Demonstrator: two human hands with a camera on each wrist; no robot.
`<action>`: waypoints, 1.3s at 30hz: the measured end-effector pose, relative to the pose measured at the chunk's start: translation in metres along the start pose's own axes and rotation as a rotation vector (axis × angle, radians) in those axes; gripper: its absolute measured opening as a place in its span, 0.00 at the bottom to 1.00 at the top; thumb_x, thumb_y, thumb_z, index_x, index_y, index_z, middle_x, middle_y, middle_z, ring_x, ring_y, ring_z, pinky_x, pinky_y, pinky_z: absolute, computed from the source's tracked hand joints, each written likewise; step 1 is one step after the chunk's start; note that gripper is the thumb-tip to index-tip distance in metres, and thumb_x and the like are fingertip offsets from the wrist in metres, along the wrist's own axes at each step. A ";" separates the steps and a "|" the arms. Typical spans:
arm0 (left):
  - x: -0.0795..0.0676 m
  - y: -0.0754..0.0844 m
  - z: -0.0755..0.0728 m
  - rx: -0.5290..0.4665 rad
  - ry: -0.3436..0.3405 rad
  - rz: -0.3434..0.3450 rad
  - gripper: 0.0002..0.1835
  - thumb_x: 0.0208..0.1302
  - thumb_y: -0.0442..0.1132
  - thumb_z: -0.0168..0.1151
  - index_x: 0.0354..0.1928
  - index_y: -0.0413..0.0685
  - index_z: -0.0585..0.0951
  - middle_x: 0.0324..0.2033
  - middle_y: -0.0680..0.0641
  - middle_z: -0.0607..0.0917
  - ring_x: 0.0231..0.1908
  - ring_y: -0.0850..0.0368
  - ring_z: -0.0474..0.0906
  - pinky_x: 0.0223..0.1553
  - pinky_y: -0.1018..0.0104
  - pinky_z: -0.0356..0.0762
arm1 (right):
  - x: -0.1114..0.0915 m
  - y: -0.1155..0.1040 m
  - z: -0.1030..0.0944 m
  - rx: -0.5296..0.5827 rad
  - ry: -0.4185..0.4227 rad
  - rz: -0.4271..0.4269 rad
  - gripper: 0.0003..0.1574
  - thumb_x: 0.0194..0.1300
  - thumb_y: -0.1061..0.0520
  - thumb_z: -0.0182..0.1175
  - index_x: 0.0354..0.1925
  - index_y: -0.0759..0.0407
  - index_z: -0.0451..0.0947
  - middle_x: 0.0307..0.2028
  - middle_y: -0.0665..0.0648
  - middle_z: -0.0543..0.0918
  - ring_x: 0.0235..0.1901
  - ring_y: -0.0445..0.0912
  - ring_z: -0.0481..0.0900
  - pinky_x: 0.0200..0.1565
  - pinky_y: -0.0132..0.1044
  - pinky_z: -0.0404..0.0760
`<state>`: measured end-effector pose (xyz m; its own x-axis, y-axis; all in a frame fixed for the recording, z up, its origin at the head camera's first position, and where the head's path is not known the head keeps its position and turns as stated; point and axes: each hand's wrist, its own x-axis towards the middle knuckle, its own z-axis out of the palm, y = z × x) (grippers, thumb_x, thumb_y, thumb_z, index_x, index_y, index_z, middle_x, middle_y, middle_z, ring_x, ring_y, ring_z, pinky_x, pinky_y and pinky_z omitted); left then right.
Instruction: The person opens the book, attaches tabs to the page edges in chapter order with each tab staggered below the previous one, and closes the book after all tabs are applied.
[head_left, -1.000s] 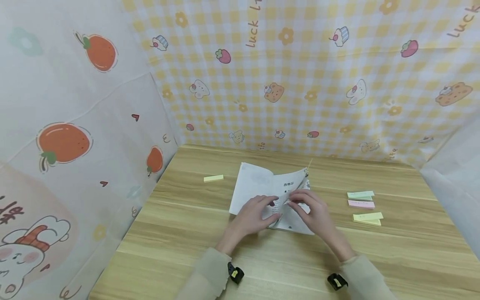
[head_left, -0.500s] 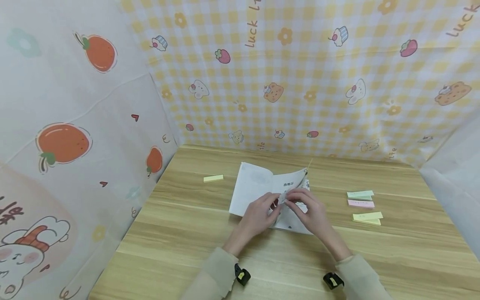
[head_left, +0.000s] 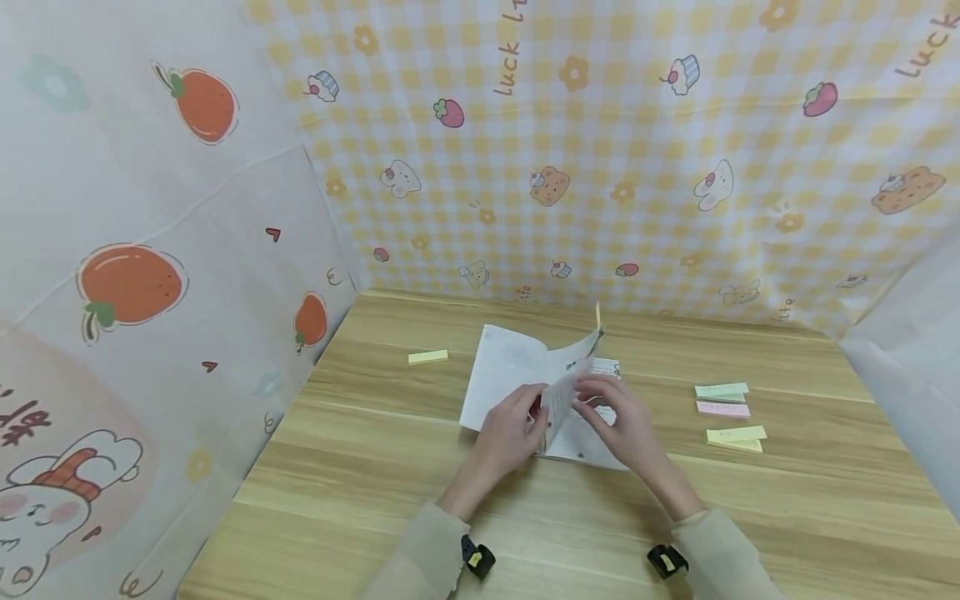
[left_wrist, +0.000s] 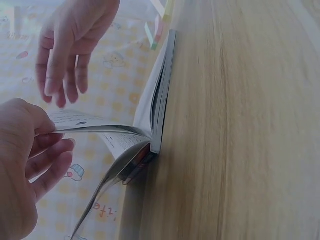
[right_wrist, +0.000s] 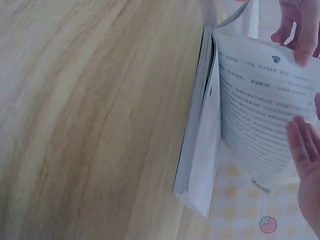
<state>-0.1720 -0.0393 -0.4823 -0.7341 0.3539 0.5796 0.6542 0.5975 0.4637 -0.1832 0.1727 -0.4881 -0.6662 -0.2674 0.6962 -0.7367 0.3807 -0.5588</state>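
Observation:
An open book (head_left: 506,367) lies on the wooden table, its left part spread flat. My left hand (head_left: 507,429) pinches the edge of a few printed pages (head_left: 558,404) between thumb and fingers, and they stand up from the spine. In the left wrist view these pages (left_wrist: 95,126) bend out toward the thumb. My right hand (head_left: 621,417) is on the other side of the raised pages, fingers loosely bent, holding nothing. The right wrist view has its fingertips close beside the printed page (right_wrist: 265,100). A narrow yellow sticky tab (head_left: 598,315) sticks out past the pages' far edge.
Right of the book lie green sticky notes (head_left: 722,390), a pink one (head_left: 723,409) and yellow ones (head_left: 737,435). A yellow strip (head_left: 428,357) lies to its left. Patterned cloth (head_left: 480,167) hangs behind the table.
The raised pages have swung leftward, from near my right fingers into my left hand's pinch. The yellow tab moved left with them. My right fingers have let go of the pages.

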 end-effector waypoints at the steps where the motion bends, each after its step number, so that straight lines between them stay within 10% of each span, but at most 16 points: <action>1: -0.001 0.000 -0.001 0.000 0.007 -0.008 0.15 0.66 0.32 0.62 0.54 0.40 0.80 0.35 0.50 0.82 0.33 0.61 0.79 0.33 0.74 0.78 | -0.001 0.001 0.001 -0.002 -0.020 0.012 0.23 0.53 0.77 0.71 0.47 0.68 0.81 0.46 0.61 0.83 0.38 0.52 0.85 0.42 0.35 0.85; 14: -0.010 -0.003 -0.009 -0.002 0.091 -0.035 0.26 0.61 0.31 0.63 0.63 0.40 0.73 0.29 0.51 0.80 0.29 0.62 0.78 0.26 0.71 0.76 | -0.005 0.011 0.020 0.008 -0.189 0.132 0.19 0.60 0.74 0.66 0.51 0.70 0.78 0.46 0.64 0.82 0.40 0.58 0.84 0.40 0.41 0.87; 39: -0.014 -0.016 -0.024 0.031 0.150 -0.124 0.21 0.63 0.33 0.61 0.59 0.45 0.76 0.51 0.44 0.75 0.32 0.56 0.75 0.29 0.66 0.77 | 0.003 0.010 0.045 -0.040 -0.365 0.246 0.26 0.62 0.69 0.67 0.58 0.66 0.75 0.50 0.65 0.79 0.44 0.55 0.83 0.43 0.42 0.86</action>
<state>-0.1678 -0.0718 -0.4819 -0.7715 0.1666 0.6141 0.5532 0.6524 0.5180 -0.1975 0.1354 -0.5118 -0.8240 -0.4565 0.3356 -0.5504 0.5041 -0.6655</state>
